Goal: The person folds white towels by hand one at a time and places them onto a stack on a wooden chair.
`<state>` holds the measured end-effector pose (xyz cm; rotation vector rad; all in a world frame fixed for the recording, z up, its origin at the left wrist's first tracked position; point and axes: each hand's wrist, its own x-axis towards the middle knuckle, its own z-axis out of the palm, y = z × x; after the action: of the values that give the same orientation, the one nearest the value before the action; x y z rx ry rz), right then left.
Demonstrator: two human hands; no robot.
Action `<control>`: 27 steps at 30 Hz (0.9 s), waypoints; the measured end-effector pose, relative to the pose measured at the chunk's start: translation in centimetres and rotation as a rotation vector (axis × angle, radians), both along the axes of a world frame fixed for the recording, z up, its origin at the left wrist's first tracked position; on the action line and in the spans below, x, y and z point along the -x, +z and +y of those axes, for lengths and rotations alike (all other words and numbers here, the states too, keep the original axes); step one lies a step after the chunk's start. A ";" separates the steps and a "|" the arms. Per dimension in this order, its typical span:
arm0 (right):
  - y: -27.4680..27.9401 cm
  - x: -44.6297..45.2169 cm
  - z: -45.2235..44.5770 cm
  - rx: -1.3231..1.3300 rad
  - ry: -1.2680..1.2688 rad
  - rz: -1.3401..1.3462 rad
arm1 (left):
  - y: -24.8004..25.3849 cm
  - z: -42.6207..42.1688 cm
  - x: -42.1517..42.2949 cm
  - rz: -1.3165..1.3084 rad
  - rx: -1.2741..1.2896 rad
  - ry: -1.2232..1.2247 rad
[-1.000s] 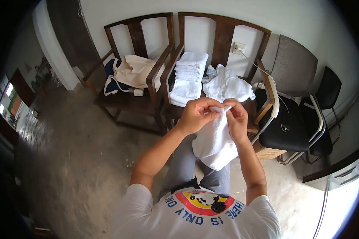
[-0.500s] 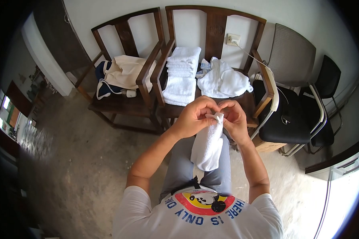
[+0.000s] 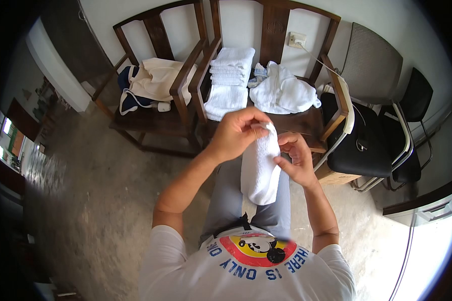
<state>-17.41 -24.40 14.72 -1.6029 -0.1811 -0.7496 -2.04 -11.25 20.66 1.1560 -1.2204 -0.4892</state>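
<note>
A white towel point(image 3: 260, 170) hangs over my lap, its top end pinched between the fingers and thumb of my left hand point(image 3: 237, 134). Just to the right of the towel is my right hand point(image 3: 297, 159), its thumb and fingers apart, close to the cloth's edge and holding nothing that I can see. Beyond my hands, a stack of folded white towels point(image 3: 230, 75) rests on the seat of a wooden chair. Beside the stack lies a loose heap of white towels point(image 3: 284, 91).
A second wooden chair point(image 3: 150, 123) at the left holds a beige and navy bag point(image 3: 158, 83). On the right stand black chairs point(image 3: 361, 160) with metal frames. A cable runs from the wall socket point(image 3: 297, 40) across the wooden armrest.
My right hand has come off the towel's top end and opened beside it. My left hand has risen slightly, still pinching the towel, which now hangs longer and narrower.
</note>
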 end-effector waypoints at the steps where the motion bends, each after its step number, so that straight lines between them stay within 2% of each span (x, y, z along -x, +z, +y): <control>1: 0.0 0.3 0.1 0.118 -0.046 0.044 | 1.2 0.3 -0.2 -0.058 -0.005 0.019; 3: 0.6 0.8 0.3 0.360 -0.138 0.127 | 2.8 0.7 -1.0 -0.086 0.077 0.031; 4: 1.2 0.8 0.5 0.490 -0.215 0.058 | 3.7 1.0 -1.3 -0.111 0.114 0.065; 7: 0.2 1.5 -0.8 0.657 -0.203 0.105 | 5.5 2.5 -2.5 -0.104 0.223 0.157; 8: -0.2 1.9 -1.1 0.649 -0.205 0.186 | 6.0 3.0 -2.9 -0.075 0.229 0.204; 11: -1.9 2.8 -3.1 0.724 -0.280 0.202 | 6.7 4.4 -4.5 -0.021 0.257 0.334; 13: -0.8 3.8 -4.9 0.675 -0.315 0.311 | 6.8 5.2 -6.2 -0.055 0.256 0.429; 17: 2.8 5.5 -8.0 0.318 -0.442 0.212 | 5.8 5.4 -10.2 -0.015 0.252 0.507; 19: 5.1 5.5 -8.8 0.336 -0.531 0.078 | 5.3 5.1 -11.4 0.027 0.243 0.523; 23: 9.2 5.4 -8.9 0.554 -0.618 0.055 | 4.7 4.9 -12.8 0.071 0.221 0.535; 27: 10.7 5.3 -8.3 0.507 -0.555 0.029 | 4.6 5.5 -12.7 0.110 0.216 0.522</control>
<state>-22.75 -32.73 25.42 -2.1834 0.1149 -1.1687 10.66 -5.74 25.24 1.1876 -0.8093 -0.0250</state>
